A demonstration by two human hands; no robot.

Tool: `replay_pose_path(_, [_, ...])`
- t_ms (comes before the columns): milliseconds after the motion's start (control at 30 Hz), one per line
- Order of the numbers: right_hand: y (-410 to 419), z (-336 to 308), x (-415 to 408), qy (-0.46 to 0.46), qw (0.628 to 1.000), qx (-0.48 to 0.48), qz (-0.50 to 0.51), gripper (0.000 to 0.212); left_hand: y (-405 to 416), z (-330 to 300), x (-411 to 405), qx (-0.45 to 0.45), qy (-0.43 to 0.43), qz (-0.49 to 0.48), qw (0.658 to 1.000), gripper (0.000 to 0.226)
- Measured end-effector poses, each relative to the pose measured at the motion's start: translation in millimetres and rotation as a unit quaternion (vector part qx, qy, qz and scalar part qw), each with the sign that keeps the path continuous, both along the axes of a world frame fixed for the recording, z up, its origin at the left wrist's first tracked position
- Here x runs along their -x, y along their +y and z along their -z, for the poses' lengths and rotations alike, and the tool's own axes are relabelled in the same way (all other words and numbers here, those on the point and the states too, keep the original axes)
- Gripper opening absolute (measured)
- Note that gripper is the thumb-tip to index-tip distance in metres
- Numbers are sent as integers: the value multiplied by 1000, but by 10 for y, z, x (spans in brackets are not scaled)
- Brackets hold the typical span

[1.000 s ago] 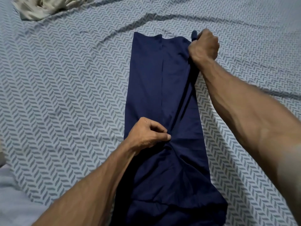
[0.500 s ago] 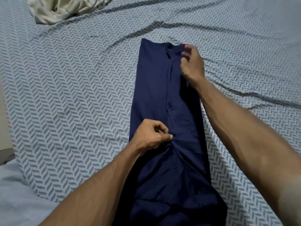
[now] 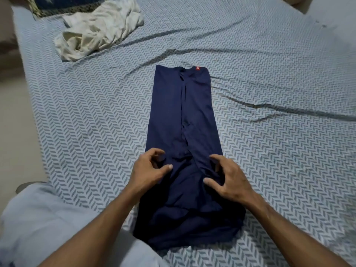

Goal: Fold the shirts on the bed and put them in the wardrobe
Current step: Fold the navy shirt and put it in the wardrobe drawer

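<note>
navy fabric, a dark blue shirt (image 3: 181,116) folded lengthwise into a long narrow strip, lies in the middle of the bed's pale sheet with grey herringbone print (image 3: 269,151). its 2 side panels meet along a seam-like line down the centre, and a small round red label (image 3: 197,68) shows at the far end. the far half lies flat and smooth; the near end is rumpled and bunched into loose folds near the bed's edge.

left hand (image 3: 148,170) rests on the strip's left side, fingers curved and spread, thumb stretched toward the centre, touching the cloth without pinching it. right hand (image 3: 229,180) sits on the right side, fingers bent and parted, tips pressing into a raised wrinkle; whether any cloth is caught between them cannot be told. the 2 hands are apart, level with each other.

a crumpled cream-white garment (image 3: 98,29) lies at the far left of the bed, well apart from the shirt.
</note>
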State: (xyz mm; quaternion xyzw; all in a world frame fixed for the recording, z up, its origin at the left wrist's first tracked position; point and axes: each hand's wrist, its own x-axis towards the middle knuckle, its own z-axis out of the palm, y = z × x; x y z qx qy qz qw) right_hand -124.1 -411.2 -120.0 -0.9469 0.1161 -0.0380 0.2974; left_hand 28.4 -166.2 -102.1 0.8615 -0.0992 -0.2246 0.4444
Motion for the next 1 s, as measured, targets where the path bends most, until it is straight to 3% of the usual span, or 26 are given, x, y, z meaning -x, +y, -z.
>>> replay_pose_path(133, [-43,6,519,28,997,22,-73,95,160,-167,171,-178,1,57,982,52])
replay_pose_path(200, [-34,-15,702,37,994,32,-102,93,213,-219,247,-205,43,68,975,52])
replay_pose_path(267, [-11,3,830,31,993,41,-103,80,268,-225,347,-145,122,57,980,45])
replay_pose_path(367, [51,-2,969,2,998,22,-54,67,325,-286,475,27,167,-9,986,33])
replay_pose_path(467, [125,-8,1080,-30,998,27,-39,59,368,-392,548,158,204,-81,963,26])
replay_pose_path(633, [221,-13,1159,31,999,42,4,67,528,-361,689,116,276,-136,944,25])
replay_pose_path(767, [287,-88,1163,69,993,-3,93,60,643,-272,723,62,275,-91,955,18])
replay_pose_path(933, [271,-99,1237,96,993,7,73,55,683,-213,722,26,276,-63,959,22])
replay_pose_path(1000, [229,-125,1206,107,994,7,36,62,720,-196,711,26,269,-56,961,25])
